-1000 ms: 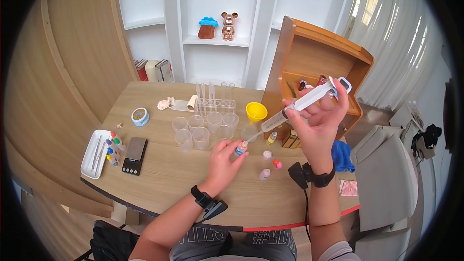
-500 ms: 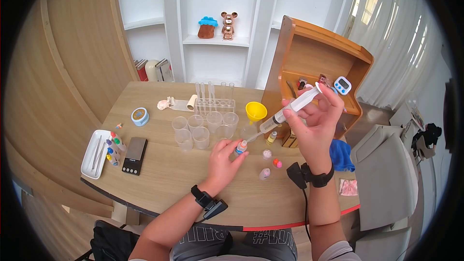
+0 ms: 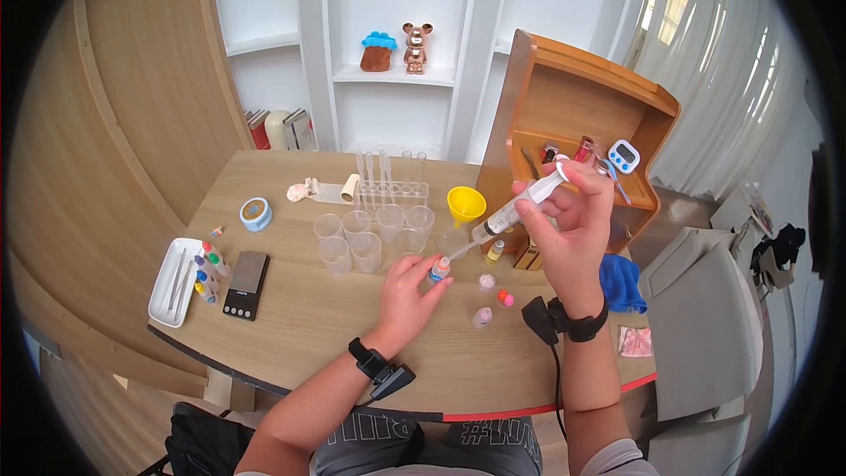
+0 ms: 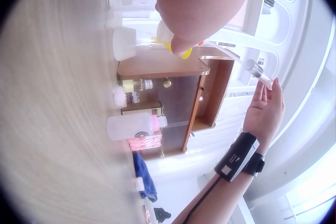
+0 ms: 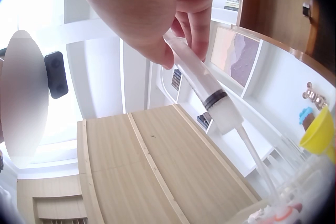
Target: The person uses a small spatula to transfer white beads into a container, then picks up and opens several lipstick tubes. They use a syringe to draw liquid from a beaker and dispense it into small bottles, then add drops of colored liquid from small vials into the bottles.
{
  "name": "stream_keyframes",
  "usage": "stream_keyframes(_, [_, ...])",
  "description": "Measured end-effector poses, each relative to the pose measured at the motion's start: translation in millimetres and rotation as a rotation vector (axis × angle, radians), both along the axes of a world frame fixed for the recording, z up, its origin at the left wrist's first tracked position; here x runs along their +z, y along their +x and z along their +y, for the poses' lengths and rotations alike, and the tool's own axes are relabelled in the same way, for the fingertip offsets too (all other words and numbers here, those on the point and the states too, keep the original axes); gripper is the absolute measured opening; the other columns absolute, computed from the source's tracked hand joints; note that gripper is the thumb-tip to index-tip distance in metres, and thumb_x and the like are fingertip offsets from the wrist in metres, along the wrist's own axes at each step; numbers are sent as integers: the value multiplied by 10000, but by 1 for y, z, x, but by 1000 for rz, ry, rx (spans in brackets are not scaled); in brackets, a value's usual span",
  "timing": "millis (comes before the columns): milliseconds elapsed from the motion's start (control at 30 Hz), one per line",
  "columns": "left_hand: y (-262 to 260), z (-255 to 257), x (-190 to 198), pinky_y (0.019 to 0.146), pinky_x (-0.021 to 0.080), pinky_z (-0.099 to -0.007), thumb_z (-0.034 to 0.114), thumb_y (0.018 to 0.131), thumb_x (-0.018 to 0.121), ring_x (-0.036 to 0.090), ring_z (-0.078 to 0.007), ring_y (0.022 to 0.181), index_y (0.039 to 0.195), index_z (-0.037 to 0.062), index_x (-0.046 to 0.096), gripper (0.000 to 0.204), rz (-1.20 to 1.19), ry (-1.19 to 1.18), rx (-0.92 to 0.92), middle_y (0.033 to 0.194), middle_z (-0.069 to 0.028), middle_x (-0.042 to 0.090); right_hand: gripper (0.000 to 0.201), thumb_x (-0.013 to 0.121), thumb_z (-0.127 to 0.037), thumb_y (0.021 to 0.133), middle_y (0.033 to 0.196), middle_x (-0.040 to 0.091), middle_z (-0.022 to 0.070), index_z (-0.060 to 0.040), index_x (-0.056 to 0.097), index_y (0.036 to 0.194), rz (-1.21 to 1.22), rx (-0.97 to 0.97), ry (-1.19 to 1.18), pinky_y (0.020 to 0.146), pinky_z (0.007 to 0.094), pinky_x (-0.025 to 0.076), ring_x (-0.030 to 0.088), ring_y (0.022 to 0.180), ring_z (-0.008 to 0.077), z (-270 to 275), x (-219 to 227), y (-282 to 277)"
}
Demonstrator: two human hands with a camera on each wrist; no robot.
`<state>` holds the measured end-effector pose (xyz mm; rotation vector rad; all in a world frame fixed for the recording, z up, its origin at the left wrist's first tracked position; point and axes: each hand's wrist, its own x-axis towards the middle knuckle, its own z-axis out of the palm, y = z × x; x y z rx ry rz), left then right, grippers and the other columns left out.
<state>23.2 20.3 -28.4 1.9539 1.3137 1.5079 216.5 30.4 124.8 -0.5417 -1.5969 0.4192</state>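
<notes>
My right hand (image 3: pixel 571 238) grips a clear plastic syringe (image 3: pixel 502 219), its fingers around the barrel and up at the plunger's end. From the syringe a long thin nozzle (image 5: pixel 254 153) slants down to the mouth of a small bottle (image 3: pixel 439 271) with an orange neck and blue on its side. Fingers and thumb of my left hand (image 3: pixel 407 300) hold that bottle low over the table. In the right wrist view, the black plunger seal (image 5: pixel 215 98) sits near the barrel's lower end. My left hand mostly hides the bottle in the left wrist view.
Several clear cups (image 3: pixel 367 251) and a test-tube rack (image 3: pixel 410 192) stand behind my left hand. Beside them is a yellow funnel (image 3: pixel 466 204). A small pinkish bottle (image 3: pixel 482 317) stands close by on the right. Leftward lie a black scale (image 3: pixel 241 301) and a white tray (image 3: pixel 163 310).
The plunger has slid well into the syringe barrel, and my right fingers have come down and left with it. My left hand and the small bottle have stayed in place.
</notes>
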Motion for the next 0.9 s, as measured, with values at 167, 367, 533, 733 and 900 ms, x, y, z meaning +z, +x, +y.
stream_keyframes(167, [0,1,-3,764,507,-376,140,794,820,615,-284,882,1126,34,714,364,6,19,4,964,-116,653,505,692,149,847,1300,455,152,-30,408,1225,-11,-3,-1,876,347,612,690,1082,309,-1,1,0])
stream_keyframes(367, [-1,4,-6,688,509,-335,128,781,835,599,-230,799,1133,45,717,380,30,66,15,957,-93,657,475,689,152,846,1298,462,155,-21,420,1197,-18,-11,9,875,350,615,692,1081,313,-1,3,-1])
stream_keyframes(533, [-1,3,-5,684,509,-337,126,781,835,598,-233,797,1121,46,717,369,24,57,15,958,-94,662,467,688,155,843,1299,463,159,-16,423,1188,-21,3,14,880,352,617,693,1081,316,-2,2,-1])
stream_keyframes(733, [0,4,-7,687,513,-336,112,783,832,603,-239,805,1107,43,716,351,15,68,17,966,-98,669,460,687,154,846,1303,462,160,-15,424,1185,-33,-1,22,891,355,615,692,1083,313,-1,1,-1])
stream_keyframes(900, [0,4,-7,730,513,-359,125,788,826,613,-269,856,1094,37,712,338,-14,19,-2,980,-110,672,453,687,151,849,1296,463,156,-14,426,1181,-51,-8,24,895,353,614,691,1085,308,-2,2,-2])
